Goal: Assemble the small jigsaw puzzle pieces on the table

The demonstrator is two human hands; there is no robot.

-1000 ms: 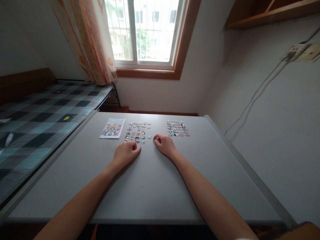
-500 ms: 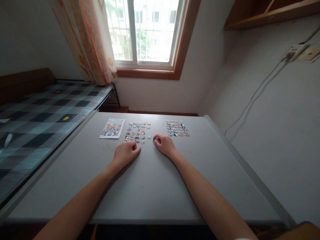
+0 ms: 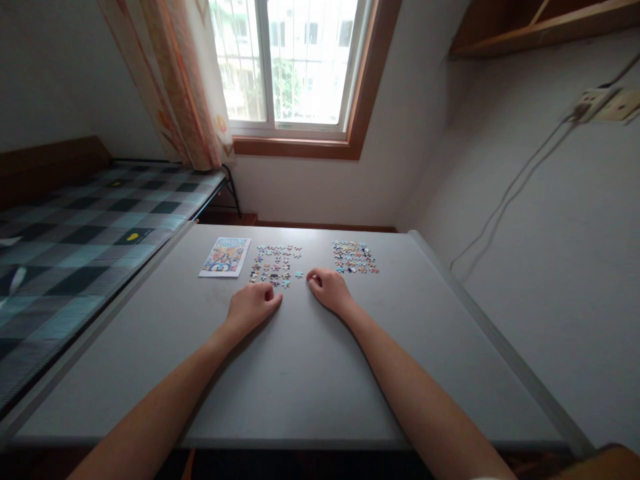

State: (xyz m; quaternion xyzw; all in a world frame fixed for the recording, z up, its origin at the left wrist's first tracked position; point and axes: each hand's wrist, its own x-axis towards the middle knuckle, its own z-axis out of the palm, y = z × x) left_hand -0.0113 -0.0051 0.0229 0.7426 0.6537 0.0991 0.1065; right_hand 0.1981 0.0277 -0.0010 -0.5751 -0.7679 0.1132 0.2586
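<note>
My left hand rests on the grey table with its fingers curled loosely, just below a group of loose puzzle pieces. My right hand lies beside it, fingers curled under, palm down. A single teal puzzle piece sits between the two hands, close to the right fingertips. A second group of puzzle pieces lies to the upper right of my right hand. Neither hand visibly holds a piece.
A colourful picture card lies left of the pieces. A bed with a checked cover runs along the table's left side. A window and a curtain stand behind; a wall socket with cables is on the right.
</note>
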